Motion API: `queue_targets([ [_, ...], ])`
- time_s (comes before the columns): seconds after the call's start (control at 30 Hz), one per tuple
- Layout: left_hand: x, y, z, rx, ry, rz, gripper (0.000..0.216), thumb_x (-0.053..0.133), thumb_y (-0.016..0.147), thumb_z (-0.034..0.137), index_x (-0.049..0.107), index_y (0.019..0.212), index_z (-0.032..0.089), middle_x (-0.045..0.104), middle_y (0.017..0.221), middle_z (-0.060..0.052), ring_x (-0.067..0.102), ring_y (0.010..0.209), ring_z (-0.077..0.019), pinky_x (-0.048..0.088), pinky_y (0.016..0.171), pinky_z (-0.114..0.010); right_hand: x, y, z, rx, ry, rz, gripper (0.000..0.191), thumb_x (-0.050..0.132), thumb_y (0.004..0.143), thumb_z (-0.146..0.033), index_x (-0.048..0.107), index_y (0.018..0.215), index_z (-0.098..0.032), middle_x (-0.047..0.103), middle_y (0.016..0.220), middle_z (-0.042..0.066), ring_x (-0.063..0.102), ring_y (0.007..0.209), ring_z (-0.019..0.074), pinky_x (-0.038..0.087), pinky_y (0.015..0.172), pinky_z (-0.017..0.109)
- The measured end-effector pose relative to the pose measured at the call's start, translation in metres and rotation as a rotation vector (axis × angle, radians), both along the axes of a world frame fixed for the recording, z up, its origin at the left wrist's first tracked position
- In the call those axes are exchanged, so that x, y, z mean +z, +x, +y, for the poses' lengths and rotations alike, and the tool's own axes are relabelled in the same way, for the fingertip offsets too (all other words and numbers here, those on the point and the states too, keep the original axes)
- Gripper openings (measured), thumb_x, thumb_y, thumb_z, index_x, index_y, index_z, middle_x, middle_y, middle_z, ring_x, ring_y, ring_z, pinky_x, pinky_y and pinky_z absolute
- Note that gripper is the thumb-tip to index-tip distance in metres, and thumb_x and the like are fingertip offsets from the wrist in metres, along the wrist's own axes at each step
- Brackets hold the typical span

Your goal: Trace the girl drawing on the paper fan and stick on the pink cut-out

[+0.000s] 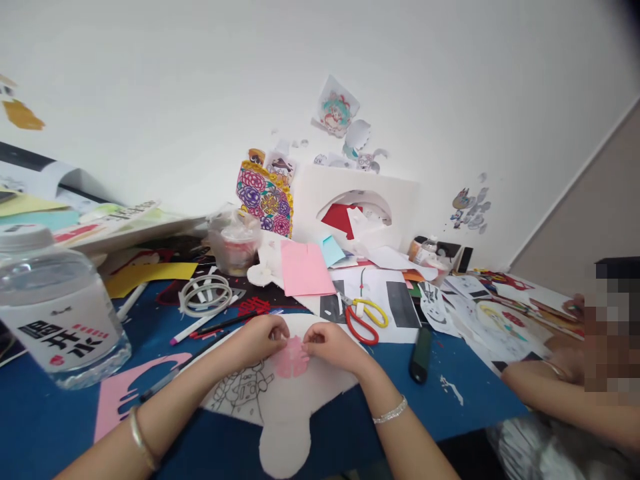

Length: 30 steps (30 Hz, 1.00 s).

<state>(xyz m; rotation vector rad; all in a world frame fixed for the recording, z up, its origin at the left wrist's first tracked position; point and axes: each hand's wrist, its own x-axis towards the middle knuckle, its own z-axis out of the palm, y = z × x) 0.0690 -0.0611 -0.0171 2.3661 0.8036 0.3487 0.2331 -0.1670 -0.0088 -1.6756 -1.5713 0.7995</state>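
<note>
Between my two hands is a small pink paper cutout (291, 361) with cut slits. My left hand (265, 337) pinches its upper left edge with thumb and fingertips. On the opposite side, my right hand (325, 345) pinches its upper right edge. Under it lies a large white paper shape (286, 437) with a rounded tab toward me. A black line drawing (243, 393) shows on its left part. Left of my left forearm is a pink paper sheet (113, 400) with a large hole cut in it.
Scissors (363, 320) with red and yellow handles lie beyond my right hand. A dark green cutter-like tool (420, 357) lies right. A large water bottle (60, 313) stands left. Pens, a coiled white cord (205, 295) and papers crowd the back. Another person's arm (565, 393) rests at right.
</note>
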Motion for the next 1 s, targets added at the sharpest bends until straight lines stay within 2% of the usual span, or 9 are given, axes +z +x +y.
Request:
queue_targets([
  [0.1,0.0043,0.0001,-0.0046,-0.005,0.030,0.006,0.015,0.050,0.065,0.028,0.058,0.074,0.018,0.060,0.073,-0.002,0.053,0.067,-0.0166,0.037,0.059,-0.026,0.0004,0.0004,-0.0005,0.019,-0.007,0.002,0.008,0.058,0.071,-0.008,0.061,0.069,-0.015,0.057,0.063,-0.004,0.050,0.059,0.0084,0.036,0.055,0.018],
  [0.2,0.0056,0.0009,-0.0094,0.004,0.056,0.013,0.020,0.051,0.064,0.026,0.056,0.081,0.017,0.060,0.080,-0.003,0.053,0.071,-0.0172,0.036,0.061,-0.026,0.0001,0.0005,-0.0006,0.034,-0.007,-0.004,0.010,0.057,0.071,-0.006,0.061,0.069,-0.016,0.057,0.064,-0.004,0.050,0.059,0.0082,0.036,0.055,0.018],
  [0.47,0.0047,0.0031,-0.0094,-0.063,0.056,0.062,0.009,0.047,0.064,0.021,0.055,0.067,0.018,0.058,0.070,-0.001,0.051,0.067,-0.0157,0.035,0.060,-0.025,-0.0034,0.0005,-0.0003,0.060,-0.004,-0.032,0.010,0.057,0.073,-0.007,0.061,0.073,-0.016,0.060,0.070,-0.003,0.055,0.065,0.0095,0.042,0.061,0.018],
  [0.6,0.0059,0.0010,-0.0103,-0.090,0.031,0.049,0.010,0.046,0.068,0.026,0.054,0.066,0.019,0.056,0.065,0.001,0.050,0.063,-0.0148,0.032,0.056,-0.024,-0.0051,0.0013,-0.0005,0.098,-0.005,-0.082,0.014,0.067,0.069,-0.016,0.064,0.083,-0.017,0.061,0.071,-0.003,0.056,0.067,0.0108,0.042,0.060,0.019],
  [0.73,0.0061,0.0001,-0.0108,-0.105,0.015,0.031,0.012,0.047,0.068,0.028,0.056,0.068,0.019,0.055,0.063,0.002,0.048,0.061,-0.0139,0.031,0.054,-0.023,-0.0068,-0.0004,-0.0003,0.112,0.047,-0.204,0.016,0.075,0.060,-0.018,0.064,0.072,-0.018,0.059,0.071,-0.003,0.053,0.069,0.0116,0.038,0.062,0.022],
  [0.9,0.0057,0.0000,-0.0101,-0.110,0.000,0.032,0.012,0.049,0.067,0.028,0.056,0.067,0.019,0.053,0.061,0.002,0.047,0.060,-0.0132,0.030,0.053,-0.023,-0.0062,-0.0043,-0.0005,0.095,0.070,-0.313,0.009,0.068,0.065,-0.014,0.060,0.065,-0.018,0.055,0.069,-0.004,0.049,0.066,0.0110,0.033,0.062,0.022],
  [1.0,0.0070,-0.0016,-0.0110,-0.113,-0.008,0.045,0.013,0.049,0.067,0.029,0.057,0.070,0.019,0.055,0.064,0.002,0.049,0.061,-0.0136,0.031,0.053,-0.024,-0.0047,-0.0055,-0.0010,0.113,0.064,-0.352,0.012,0.067,0.066,-0.015,0.056,0.061,-0.017,0.052,0.068,-0.004,0.046,0.067,0.0107,0.031,0.061,0.022],
])
